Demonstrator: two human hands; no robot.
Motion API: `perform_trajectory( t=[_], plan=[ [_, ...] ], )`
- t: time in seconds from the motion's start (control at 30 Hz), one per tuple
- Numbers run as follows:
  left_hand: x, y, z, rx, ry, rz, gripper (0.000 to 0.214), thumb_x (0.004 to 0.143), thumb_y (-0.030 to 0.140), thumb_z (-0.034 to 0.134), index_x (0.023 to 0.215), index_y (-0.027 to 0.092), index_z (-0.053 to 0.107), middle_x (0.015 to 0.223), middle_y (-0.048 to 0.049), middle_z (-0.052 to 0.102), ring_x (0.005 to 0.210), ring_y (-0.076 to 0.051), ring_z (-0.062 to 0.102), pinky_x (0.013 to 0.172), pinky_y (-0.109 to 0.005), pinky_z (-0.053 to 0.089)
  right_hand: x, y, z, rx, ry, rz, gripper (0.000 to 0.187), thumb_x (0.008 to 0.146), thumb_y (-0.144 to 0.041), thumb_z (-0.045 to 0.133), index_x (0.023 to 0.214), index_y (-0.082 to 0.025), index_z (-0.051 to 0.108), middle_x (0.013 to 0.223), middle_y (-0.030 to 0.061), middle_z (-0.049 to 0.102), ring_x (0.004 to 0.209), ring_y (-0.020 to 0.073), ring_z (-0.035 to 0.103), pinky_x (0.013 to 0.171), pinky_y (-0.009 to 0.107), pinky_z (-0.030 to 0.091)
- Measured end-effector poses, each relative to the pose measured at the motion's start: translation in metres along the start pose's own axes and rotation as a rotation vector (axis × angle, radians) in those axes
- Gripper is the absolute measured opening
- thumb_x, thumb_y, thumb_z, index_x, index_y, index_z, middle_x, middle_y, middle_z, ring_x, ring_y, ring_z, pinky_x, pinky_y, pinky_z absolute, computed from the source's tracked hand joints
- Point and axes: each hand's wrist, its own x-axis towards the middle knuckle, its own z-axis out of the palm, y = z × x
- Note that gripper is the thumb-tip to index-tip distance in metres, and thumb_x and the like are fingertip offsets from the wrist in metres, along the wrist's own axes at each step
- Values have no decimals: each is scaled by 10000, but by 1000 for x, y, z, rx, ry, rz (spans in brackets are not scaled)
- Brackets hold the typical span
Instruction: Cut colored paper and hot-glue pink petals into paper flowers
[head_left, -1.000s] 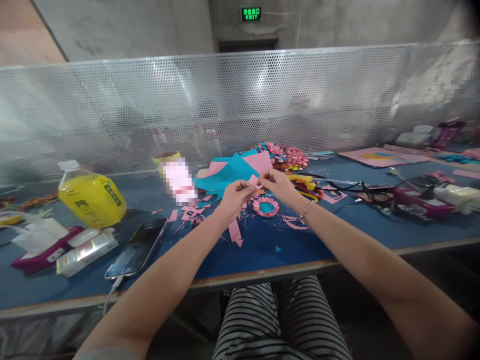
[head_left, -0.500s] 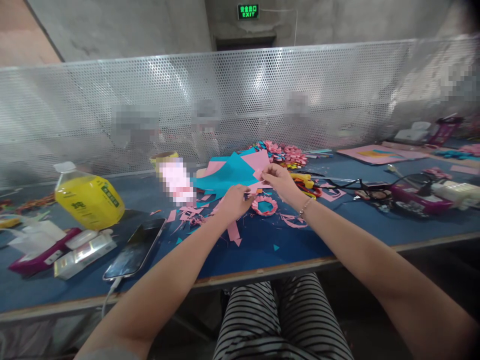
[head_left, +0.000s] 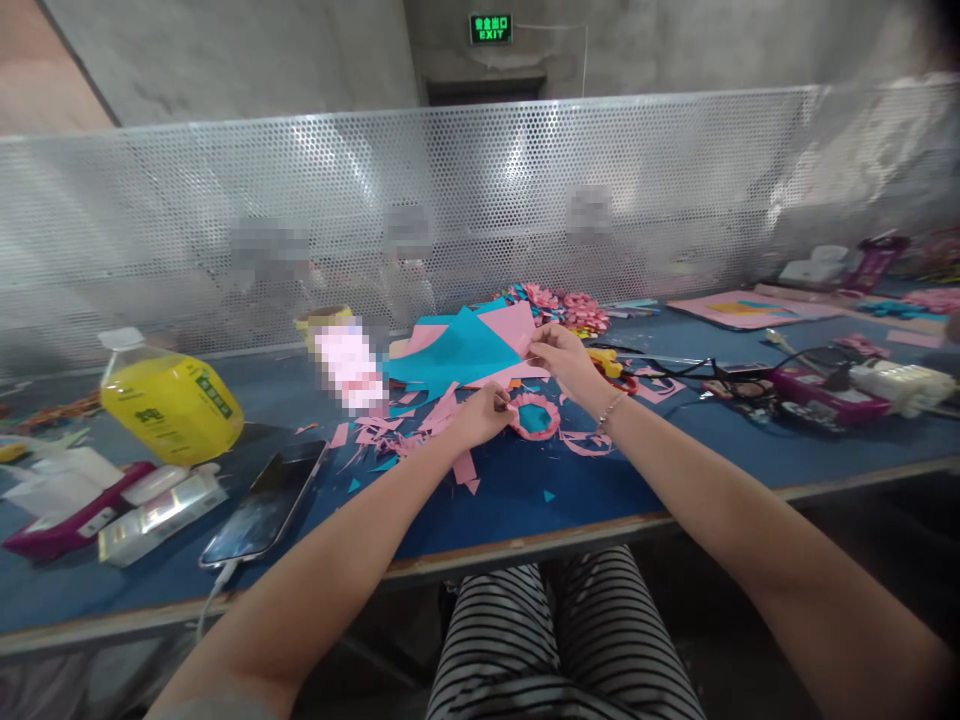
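Note:
My left hand [head_left: 480,412] is low over the blue table top [head_left: 615,480], its fingers pinched at the left edge of a pink paper ring [head_left: 553,417] with a teal centre. My right hand [head_left: 561,358], a thin bracelet on its wrist, is just behind the ring. Its fingertips are closed on the near edge of a pink paper sheet [head_left: 514,325]. That sheet lies partly over a teal sheet [head_left: 457,352]. Pink and teal offcuts [head_left: 390,432] are scattered around both hands.
A yellow bottle [head_left: 171,400], a tissue pack [head_left: 60,515] and a phone on a cable [head_left: 262,495] lie at the left. Paper flowers [head_left: 564,305], scissors [head_left: 613,368], cables and a magenta device [head_left: 814,385] sit right. A perforated metal screen [head_left: 675,190] closes the table's far side.
Both hands came down from holding a small pink piece in the air. The left dropped to the ring on the table, and the right moved back onto the pink sheet.

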Motion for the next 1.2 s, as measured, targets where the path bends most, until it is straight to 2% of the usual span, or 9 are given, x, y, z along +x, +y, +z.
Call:
perform_trajectory(
  t=[0.13, 0.33, 0.5, 0.67, 0.93, 1.2],
  plan=[
    [-4, 12, -2, -252, 36, 10, 195, 637, 103, 554, 762, 183, 427, 711, 11, 544, 646, -119, 541, 592, -241, 417, 2, -2, -3, 59, 32, 22, 185, 559, -210, 600, 638, -194, 433, 581, -54, 556, 578, 85, 563, 590, 231, 445],
    [0, 9, -15, -378, 136, -51, 273, 615, 101, 599, 870, 148, 515, 859, -50, 578, 713, -120, 550, 619, -242, 438, 5, -6, -11, 120, 99, 49, 217, 549, -186, 582, 709, -205, 437, 600, -74, 543, 580, 89, 587, 591, 237, 465],
    [7, -1, -21, -472, 187, -43, 185, 620, 171, 596, 800, 151, 563, 796, -21, 585, 645, -111, 535, 596, -248, 441, 7, -5, -14, 79, 95, 51, 226, 562, -199, 595, 733, -207, 449, 644, -62, 554, 607, 82, 577, 614, 240, 477],
    [7, -3, -23, -535, 241, -25, 141, 619, 216, 601, 739, 152, 562, 715, 3, 561, 607, -94, 498, 584, -236, 421, 9, 0, -15, -27, 91, 67, 217, 549, -206, 635, 712, -194, 493, 647, -57, 538, 583, 64, 535, 596, 219, 473],
    [9, -6, -23, -577, 268, 10, 166, 613, 268, 615, 726, 162, 557, 683, 15, 549, 595, -89, 475, 563, -226, 394, 10, 8, -20, -366, -53, -13, 192, 625, -182, 583, 815, -170, 613, 726, 12, 611, 671, 119, 579, 603, 250, 485],
    [10, -8, -24, -568, 290, 5, 163, 639, 277, 609, 741, 166, 547, 654, 20, 544, 597, -97, 489, 579, -238, 402, 6, 7, -17, -406, -139, -13, 188, 656, -192, 595, 835, -159, 640, 789, 39, 663, 700, 133, 597, 641, 268, 497]
  ],
)
